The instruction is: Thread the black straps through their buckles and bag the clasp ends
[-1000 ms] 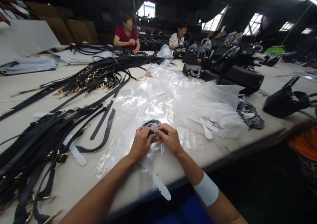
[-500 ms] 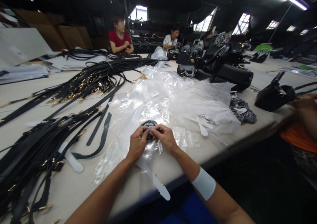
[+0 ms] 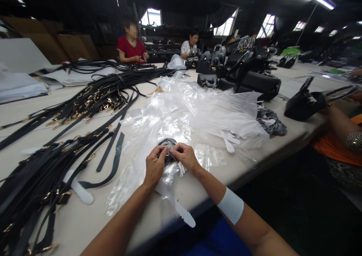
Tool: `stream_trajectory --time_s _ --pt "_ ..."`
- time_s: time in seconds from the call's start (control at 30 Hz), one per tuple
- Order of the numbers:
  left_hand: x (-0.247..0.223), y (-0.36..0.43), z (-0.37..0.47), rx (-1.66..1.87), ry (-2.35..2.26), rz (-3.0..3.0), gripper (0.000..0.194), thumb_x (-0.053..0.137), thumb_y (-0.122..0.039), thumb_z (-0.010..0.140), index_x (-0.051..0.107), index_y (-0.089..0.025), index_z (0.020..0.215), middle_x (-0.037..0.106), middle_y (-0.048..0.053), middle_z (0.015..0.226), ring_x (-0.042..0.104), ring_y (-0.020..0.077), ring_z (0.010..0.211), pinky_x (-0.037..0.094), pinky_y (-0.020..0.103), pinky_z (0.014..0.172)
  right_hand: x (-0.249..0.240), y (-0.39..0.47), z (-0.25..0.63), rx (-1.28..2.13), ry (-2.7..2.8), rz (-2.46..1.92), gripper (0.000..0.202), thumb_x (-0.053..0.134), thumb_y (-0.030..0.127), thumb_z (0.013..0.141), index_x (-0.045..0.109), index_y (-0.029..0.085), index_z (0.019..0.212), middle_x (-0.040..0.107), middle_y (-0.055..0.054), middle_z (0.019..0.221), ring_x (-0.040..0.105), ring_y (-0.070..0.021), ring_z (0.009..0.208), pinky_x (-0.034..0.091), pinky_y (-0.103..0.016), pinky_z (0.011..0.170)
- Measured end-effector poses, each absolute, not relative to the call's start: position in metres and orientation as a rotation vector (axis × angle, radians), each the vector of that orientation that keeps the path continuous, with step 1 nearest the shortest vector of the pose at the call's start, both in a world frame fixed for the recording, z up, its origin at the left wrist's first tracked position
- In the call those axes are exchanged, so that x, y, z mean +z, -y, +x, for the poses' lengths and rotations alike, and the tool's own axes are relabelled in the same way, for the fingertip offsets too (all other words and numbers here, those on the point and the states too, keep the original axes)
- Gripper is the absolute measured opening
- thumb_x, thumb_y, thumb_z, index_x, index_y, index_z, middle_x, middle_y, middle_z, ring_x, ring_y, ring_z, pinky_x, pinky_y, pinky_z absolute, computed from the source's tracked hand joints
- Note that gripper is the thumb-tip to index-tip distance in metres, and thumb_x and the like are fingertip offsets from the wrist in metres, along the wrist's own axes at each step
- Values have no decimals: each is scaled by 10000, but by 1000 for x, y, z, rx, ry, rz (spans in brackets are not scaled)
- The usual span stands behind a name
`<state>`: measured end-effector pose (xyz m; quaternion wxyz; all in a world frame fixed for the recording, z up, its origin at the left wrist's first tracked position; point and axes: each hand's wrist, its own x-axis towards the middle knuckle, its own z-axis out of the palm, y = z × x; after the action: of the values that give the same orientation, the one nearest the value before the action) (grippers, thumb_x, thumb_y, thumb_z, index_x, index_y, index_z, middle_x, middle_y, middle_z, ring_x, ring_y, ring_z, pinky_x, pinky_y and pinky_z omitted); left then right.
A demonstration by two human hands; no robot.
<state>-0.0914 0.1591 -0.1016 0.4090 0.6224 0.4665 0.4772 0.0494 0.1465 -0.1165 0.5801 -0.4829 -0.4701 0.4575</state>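
Currently, through the head view, I am working with both hands close together, fingers bent and fingertips nearly meeting. With the left hand (image 3: 155,166) and the right hand (image 3: 186,157) I am pinching a small pale tab (image 3: 169,148); its exact shape I am not making out, as the fingers are covering most of it. It is sitting over a dark coiled bundle (image 3: 167,141), whose far rim is showing just beyond the fingertips. The coil is resting among clear plastic bags (image 3: 175,124), which are spreading across the pale tabletop (image 3: 96,220). Below my hands, a white serrated strip (image 3: 184,214) is lying by the near edge. A light patch (image 3: 231,205) is wrapping the right forearm.

To the left, black straps (image 3: 31,176) with gold-coloured clasps are lying in a heap, and a dark green strap (image 3: 116,163) is curving beside them. To the right, more wrapped coils (image 3: 278,127) are lying beside the bags, and black handbags (image 3: 258,84) are standing and lying farther back. Across the tabletop, a person in a red top (image 3: 132,46) is sitting.
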Motion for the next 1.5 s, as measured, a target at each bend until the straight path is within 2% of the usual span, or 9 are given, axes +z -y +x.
stream_trajectory --time_s 0.2,0.43,0.7,0.87,1.0,1.13,1.27,1.4,1.5 --pt "-99 -156 -89 1243 -1236 1691 198 588 -373 866 677 -199 896 702 19 868 633 185 832 462 300 800 -116 -148 50 1106 1084 -1110 355 741 435 697 500 184 629 480 51 537 434 -98 498 338 -244 494" --pt "-104 -158 -89 1270 -1149 1901 144 534 -301 913 624 -193 884 641 21 853 599 169 822 460 300 791 -116 -151 52 1097 1142 -1113 372 717 421 684 444 194 574 417 60 529 362 -91 512 287 -239 491" --pt "-117 -164 -95 1375 -1015 2435 98 553 -202 902 642 -197 942 689 53 932 623 198 881 470 339 836 -118 -150 45 969 1100 -1198 271 643 239 662 424 186 513 390 63 521 338 -84 513 270 -239 499" --pt "-104 -155 -99 1372 -1009 2271 113 558 -225 901 666 -196 917 703 44 915 657 179 861 493 291 825 -117 -143 46 936 1084 -1203 256 659 315 719 506 179 567 486 38 567 427 -106 544 359 -252 546" --pt "-94 -151 -103 1177 -1194 2048 203 547 -342 908 676 -206 831 704 11 775 650 168 721 478 269 695 -116 -141 47 931 1100 -1196 286 706 378 722 554 173 592 529 21 606 459 -118 578 387 -257 565" --pt "-95 -158 -105 1077 -1230 1732 233 660 -436 810 666 -209 862 711 1 764 658 176 702 492 274 691 -116 -139 45 937 1125 -1172 307 715 416 731 568 172 617 539 17 631 471 -120 595 406 -258 583" --pt "-97 -163 -108 1005 -1114 1666 250 677 -432 787 701 -202 882 733 31 855 672 202 804 500 294 760 -116 -136 47 973 1170 -1126 261 735 396 722 619 166 681 582 0 685 527 -134 645 452 -268 637" --pt "-96 -163 -108 1064 -1156 1727 214 639 -400 816 687 -193 829 700 17 778 637 186 743 476 284 707 -115 -129 49 989 1188 -1015 230 737 373 730 673 181 839 617 -48 957 602 -157 783 505 -299 751" --pt "-95 -160 -105 1125 -1191 1786 188 619 -371 831 665 -191 806 683 12 762 622 175 715 467 284 697 -113 -125 50 893 1213 -1044 225 727 395 750 659 183 781 562 -48 986 582 -154 808 502 -274 710"
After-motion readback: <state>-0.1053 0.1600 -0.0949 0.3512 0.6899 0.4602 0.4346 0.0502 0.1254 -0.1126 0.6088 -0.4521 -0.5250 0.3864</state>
